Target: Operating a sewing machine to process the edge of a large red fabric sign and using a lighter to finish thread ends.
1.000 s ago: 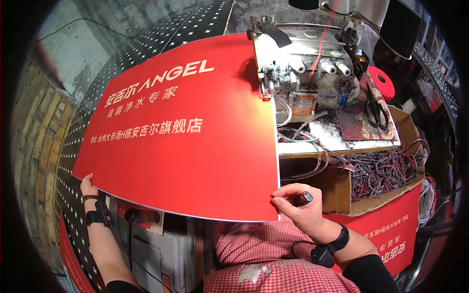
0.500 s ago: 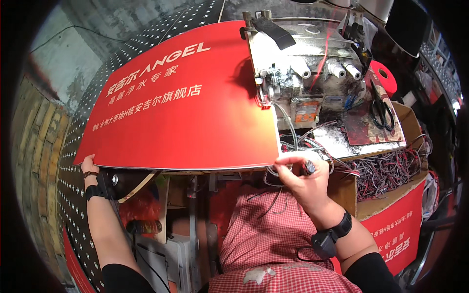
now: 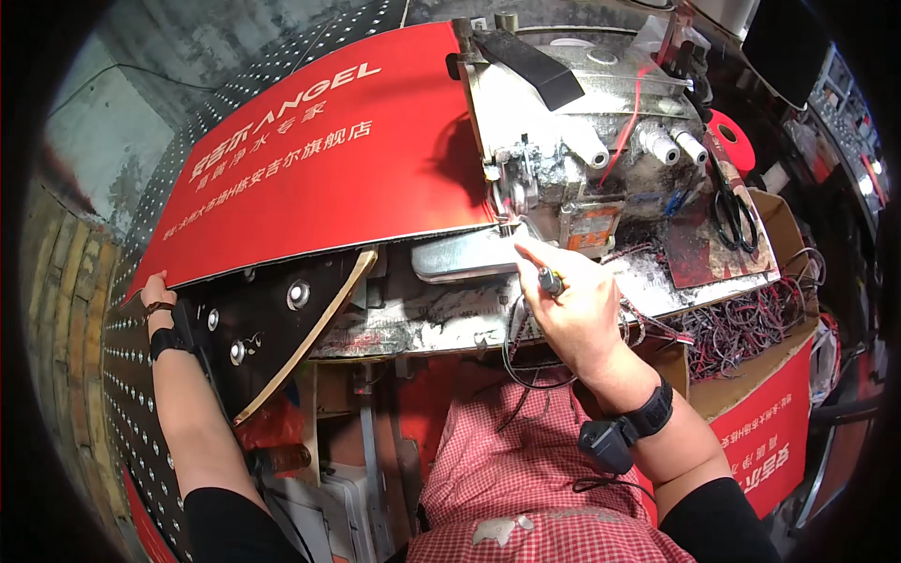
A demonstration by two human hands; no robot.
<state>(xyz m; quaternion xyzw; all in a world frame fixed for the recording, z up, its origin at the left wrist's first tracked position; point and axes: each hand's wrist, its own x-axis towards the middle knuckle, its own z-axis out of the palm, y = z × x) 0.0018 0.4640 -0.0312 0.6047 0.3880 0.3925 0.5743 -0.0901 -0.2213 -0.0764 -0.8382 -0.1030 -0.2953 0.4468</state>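
A large red panel (image 3: 310, 169) with white lettering lies across the work surface, its right end under the head of a grimy sewing machine (image 3: 582, 141). My left hand (image 3: 156, 290) is closed on the panel's near left corner. At the near right corner, by the machine's foot (image 3: 514, 192), are the fingertips of my right hand (image 3: 577, 305). A small tool with a dark round end (image 3: 552, 281) sits in that hand; its kind is mostly hidden by the fingers. Just below the panel's edge shows a smooth metal plate (image 3: 460, 258).
Black-handled scissors (image 3: 735, 220) lie right of the machine, near a red roll (image 3: 732, 141). A carton (image 3: 699, 375) holds tangled cord scraps (image 3: 741, 333). A dark board with a curved wooden edge (image 3: 314, 328) juts out below the panel.
The panel has moved away from me, uncovering the metal plate and the dark curved board. My right hand has moved up and left toward the machine's foot; my left hand shifted slightly left and away.
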